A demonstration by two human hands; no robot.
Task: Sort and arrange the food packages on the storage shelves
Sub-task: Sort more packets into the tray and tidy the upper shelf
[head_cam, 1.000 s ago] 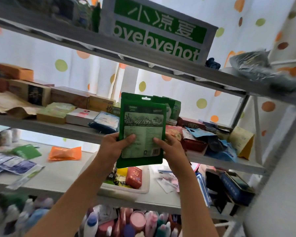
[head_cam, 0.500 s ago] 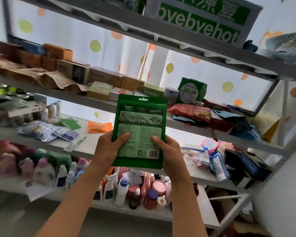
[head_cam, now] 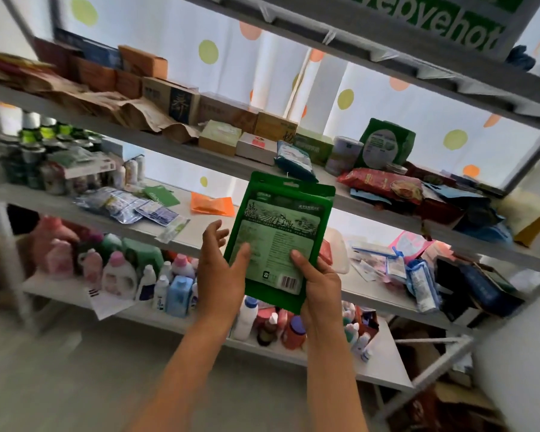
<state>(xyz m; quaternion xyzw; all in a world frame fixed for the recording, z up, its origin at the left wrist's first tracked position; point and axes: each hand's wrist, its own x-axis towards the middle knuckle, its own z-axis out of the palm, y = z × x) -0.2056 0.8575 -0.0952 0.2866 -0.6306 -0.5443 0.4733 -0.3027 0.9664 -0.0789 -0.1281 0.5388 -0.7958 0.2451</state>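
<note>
In the centre of the frame we see a green food pouch (head_cam: 279, 241) held up in front of the storage shelves (head_cam: 156, 143), its printed back with the barcode turned to the camera. The right hand (head_cam: 320, 285) holds its lower right corner: the thumb lies on the label and the other fingers are hidden behind the pouch, so this grip is clamped on it. The left hand (head_cam: 220, 269) is at the lower left edge. Its thumb touches the label, but its fingers (head_cam: 217, 232) are spread and stand apart from the pouch edge, so this grip looks loose, more a support than a hold.

We judge that the step in hand is the checking of one package before it gets its place; the pouch is not on any shelf yet. The pouch is upright with a small lean to the right, its hang-hole tab at the top, and it sits above and between the two hands.

The next move, in our opinion, calls for a choice of shelf. A similar green pouch (head_cam: 385, 145) stands on the upper shelf at the upper right of the frame, behind a red snack bag (head_cam: 382, 183), so a place near it seems reasonable. For this the right hand alone could lift the pouch up and to the right, and the left hand could clear a space there.
</note>
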